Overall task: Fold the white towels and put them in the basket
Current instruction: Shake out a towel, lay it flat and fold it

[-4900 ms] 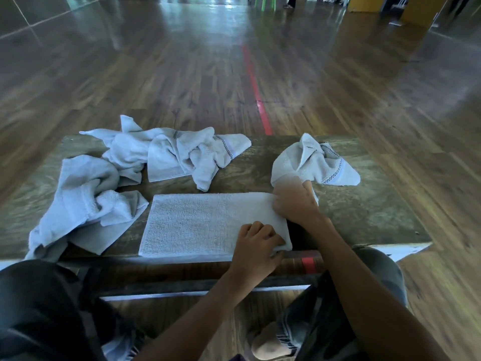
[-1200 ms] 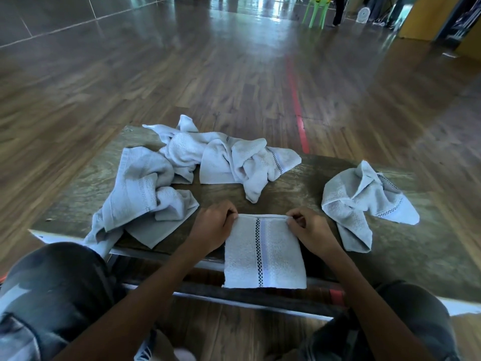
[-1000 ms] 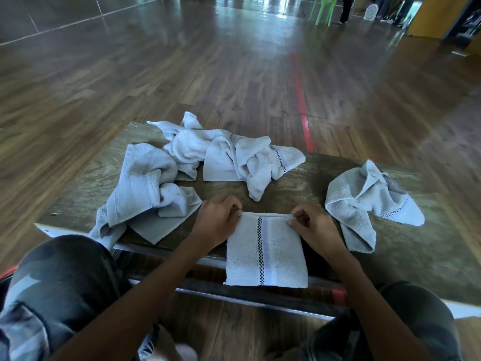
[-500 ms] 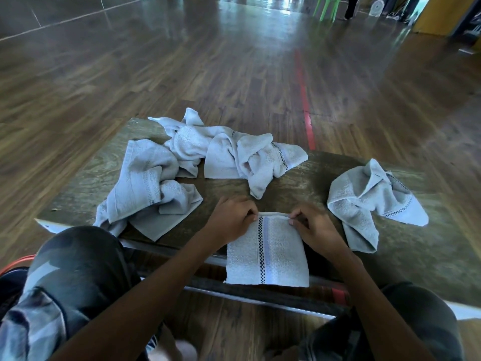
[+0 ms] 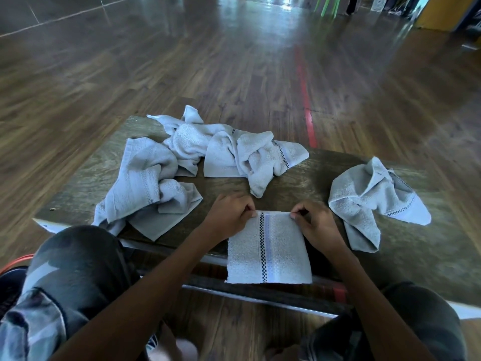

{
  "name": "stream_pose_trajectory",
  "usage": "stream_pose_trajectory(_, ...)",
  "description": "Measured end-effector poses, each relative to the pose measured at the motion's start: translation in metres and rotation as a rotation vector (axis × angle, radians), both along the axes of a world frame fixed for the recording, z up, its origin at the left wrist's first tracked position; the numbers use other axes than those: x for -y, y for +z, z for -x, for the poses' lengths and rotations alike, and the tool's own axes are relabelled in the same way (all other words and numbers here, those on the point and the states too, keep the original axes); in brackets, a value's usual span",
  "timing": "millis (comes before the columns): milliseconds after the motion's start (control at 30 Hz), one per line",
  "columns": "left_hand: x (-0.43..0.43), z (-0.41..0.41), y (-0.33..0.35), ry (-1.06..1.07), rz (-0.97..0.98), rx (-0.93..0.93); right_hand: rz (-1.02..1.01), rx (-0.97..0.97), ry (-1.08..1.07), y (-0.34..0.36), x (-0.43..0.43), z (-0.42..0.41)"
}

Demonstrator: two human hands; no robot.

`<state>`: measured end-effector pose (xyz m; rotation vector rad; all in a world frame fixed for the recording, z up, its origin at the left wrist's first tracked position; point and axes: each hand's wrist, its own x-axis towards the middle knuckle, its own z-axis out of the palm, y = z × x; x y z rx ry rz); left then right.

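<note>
One folded white towel [image 5: 283,252], black-checked stripe [image 5: 262,246]

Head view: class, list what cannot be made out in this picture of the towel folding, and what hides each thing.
Head view, folded towel: its top layer hides how many layers lie beneath.
Head view, left hand and right hand: their backs hide most fingers pinching the towel's far edge.
Head view, crumpled pile: overlapping cloth hides how many towels it holds.
Head view, orange curve: cut off by the left edge and a knee; unidentifiable.
</note>
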<state>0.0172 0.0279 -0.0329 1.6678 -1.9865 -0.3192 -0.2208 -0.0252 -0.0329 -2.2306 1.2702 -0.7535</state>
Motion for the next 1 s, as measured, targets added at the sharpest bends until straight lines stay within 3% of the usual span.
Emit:
stream_pose_trajectory(400, 0.006, 0.002, 0.006, 0.052, -0.007, -0.069, -0.032, 0.062, -0.065, -0.002, -0.004, -0.002)
stream_pose_trajectory(567, 0.000, -0.009, 0.004, 0.063, 0.005, -0.027, 0.118, -0.089, -0.024, 0.006, -0.006, 0.004)
stream_pose_trajectory(700, -0.025, 0.003, 0.015, 0.033, 0.090, 0.036, 0.156, -0.330, -0.028, 0.013, -0.016, 0.008)
stream_pose_trajectory(833, -0.058, 0.033, 0.011, -0.044, -0.163, 0.305, -0.036, -0.589, 0.047, 0.021, -0.034, 0.004)
stream_pose_trajectory(1000, -0.056, 0.034, -0.012, -0.009, -0.233, 0.346, -0.047, -0.790, 0.062, 0.015, -0.047, -0.008)
